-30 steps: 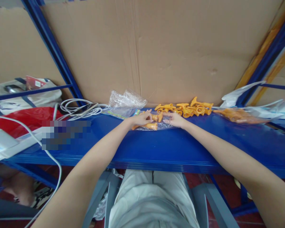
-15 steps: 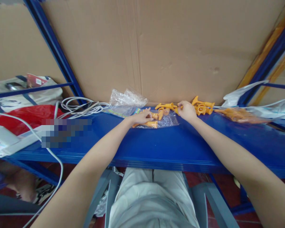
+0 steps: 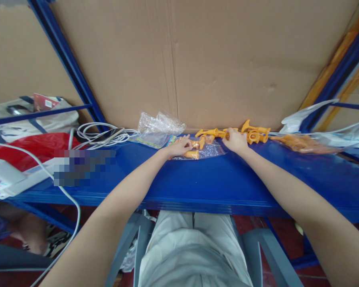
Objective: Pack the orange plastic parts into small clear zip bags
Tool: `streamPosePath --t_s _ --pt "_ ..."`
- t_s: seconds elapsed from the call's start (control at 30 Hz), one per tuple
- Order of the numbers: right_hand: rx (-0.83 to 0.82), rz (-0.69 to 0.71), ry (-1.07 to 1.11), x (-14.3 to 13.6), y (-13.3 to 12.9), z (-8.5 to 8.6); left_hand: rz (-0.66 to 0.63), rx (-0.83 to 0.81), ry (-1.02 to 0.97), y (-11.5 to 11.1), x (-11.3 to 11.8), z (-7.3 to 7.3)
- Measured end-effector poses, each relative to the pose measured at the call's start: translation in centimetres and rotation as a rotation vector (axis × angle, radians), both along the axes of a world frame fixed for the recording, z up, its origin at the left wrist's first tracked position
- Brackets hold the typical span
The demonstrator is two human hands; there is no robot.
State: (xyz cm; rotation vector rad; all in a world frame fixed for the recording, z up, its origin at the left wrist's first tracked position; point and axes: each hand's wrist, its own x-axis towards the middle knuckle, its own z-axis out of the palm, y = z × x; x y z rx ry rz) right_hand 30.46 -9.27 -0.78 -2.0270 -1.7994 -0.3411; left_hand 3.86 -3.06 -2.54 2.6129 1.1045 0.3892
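Note:
My left hand (image 3: 180,146) lies over a clear plastic bag (image 3: 213,149) with several orange plastic pieces (image 3: 192,154) in or on it. Its fingers are stretched out across the bag, the thumb apart. At the right end of the bag, the fingers of my right hand (image 3: 237,140) curl round a small orange plastic piece (image 3: 227,136), mostly hidden by the hand. Behind and between the hands lie more orange pieces (image 3: 211,132), and a heap of hollow orange pieces with hooked ends (image 3: 253,136) sits just right of my right hand.
Empty clear bags (image 3: 160,123) lean against the cardboard wall (image 3: 215,67). White cables (image 3: 103,135), a red bag (image 3: 38,143) and a white power strip (image 3: 24,185) are left on the blue shelf (image 3: 197,183). A filled bag of orange pieces (image 3: 305,144) lies right.
My right hand has lowered slightly and turned, its fingers now curled round an orange piece. My left hand has stayed nearly in place on the bag.

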Motion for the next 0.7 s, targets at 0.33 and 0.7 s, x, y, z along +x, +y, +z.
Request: streamPosePath --t_s 0.33,0.7 --pt "0.575 0.336 0.471 3.2 2.0 1.4 0.006 -0.003 0.017 -0.1 0.2 0.3" --pt "-0.15 0.716 0.41 0.7 0.1 1.3 -0.028 -0.04 0.068 -0.3 0.1 0.8"
